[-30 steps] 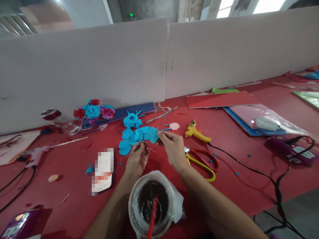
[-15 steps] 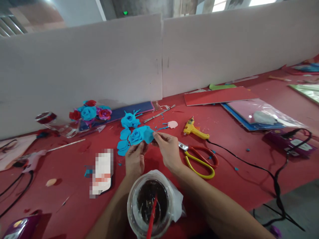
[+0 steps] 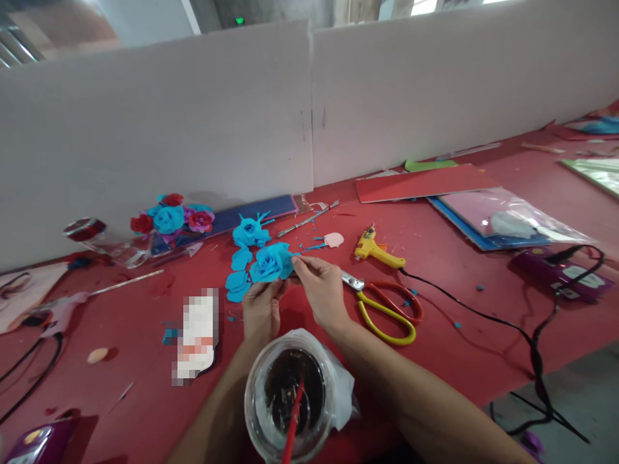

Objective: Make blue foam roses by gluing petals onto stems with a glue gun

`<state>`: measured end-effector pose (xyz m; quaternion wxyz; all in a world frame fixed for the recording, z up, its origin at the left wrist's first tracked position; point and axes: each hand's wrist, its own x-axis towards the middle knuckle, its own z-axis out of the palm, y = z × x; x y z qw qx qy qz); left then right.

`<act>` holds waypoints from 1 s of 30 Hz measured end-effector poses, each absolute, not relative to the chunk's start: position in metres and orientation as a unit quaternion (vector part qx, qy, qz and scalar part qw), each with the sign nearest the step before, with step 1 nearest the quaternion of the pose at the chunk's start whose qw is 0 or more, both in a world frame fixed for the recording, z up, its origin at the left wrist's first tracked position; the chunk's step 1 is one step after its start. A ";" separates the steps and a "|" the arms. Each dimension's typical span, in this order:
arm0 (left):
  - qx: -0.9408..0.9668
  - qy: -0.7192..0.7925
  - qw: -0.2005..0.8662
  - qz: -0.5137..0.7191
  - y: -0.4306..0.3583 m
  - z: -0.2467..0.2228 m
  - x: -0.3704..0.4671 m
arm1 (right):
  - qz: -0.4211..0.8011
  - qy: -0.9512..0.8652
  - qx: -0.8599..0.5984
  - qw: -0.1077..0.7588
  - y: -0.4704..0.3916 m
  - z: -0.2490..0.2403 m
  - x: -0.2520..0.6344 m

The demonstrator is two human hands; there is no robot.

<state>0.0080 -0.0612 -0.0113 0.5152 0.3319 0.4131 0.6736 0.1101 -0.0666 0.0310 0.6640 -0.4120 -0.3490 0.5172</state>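
A blue foam-like flower (image 3: 269, 262) is held up in the middle of the view. My left hand (image 3: 262, 306) grips it from below, its fingers partly hidden under the petals. At the flower's right edge, my right hand (image 3: 322, 283) pinches a blue petal between thumb and finger. Loose blue petals (image 3: 237, 285) lie just left of the flower. Behind it sits another blue flower (image 3: 250, 232). Scissors (image 3: 387, 312) with one red and one yellow handle lie right of my right hand, and beyond them a yellow glue gun (image 3: 377, 249).
A plastic cup (image 3: 290, 399) with dark liquid and a red straw stands between my forearms. A blurred-out phone (image 3: 197, 335) lies left. Finished flowers (image 3: 169, 220) stand back left. Coloured sheets (image 3: 425, 183) and a purple box (image 3: 558, 274) with black cables are at right.
The blue petal at the flower's right side now lies against the flower instead of sticking out. My right hand has shifted slightly left with it.
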 end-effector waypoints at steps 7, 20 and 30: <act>0.308 0.416 0.527 0.674 -0.061 -0.007 0.010 | 0.532 -0.335 -0.398 0.668 -0.069 0.030 0.107; 0.302 0.387 0.528 0.693 -0.059 -0.003 0.010 | 0.567 -0.345 -0.344 0.664 -0.075 0.037 0.107; 0.313 0.389 0.513 0.698 -0.061 -0.001 0.009 | 0.529 -0.440 -0.343 0.640 -0.067 0.026 0.106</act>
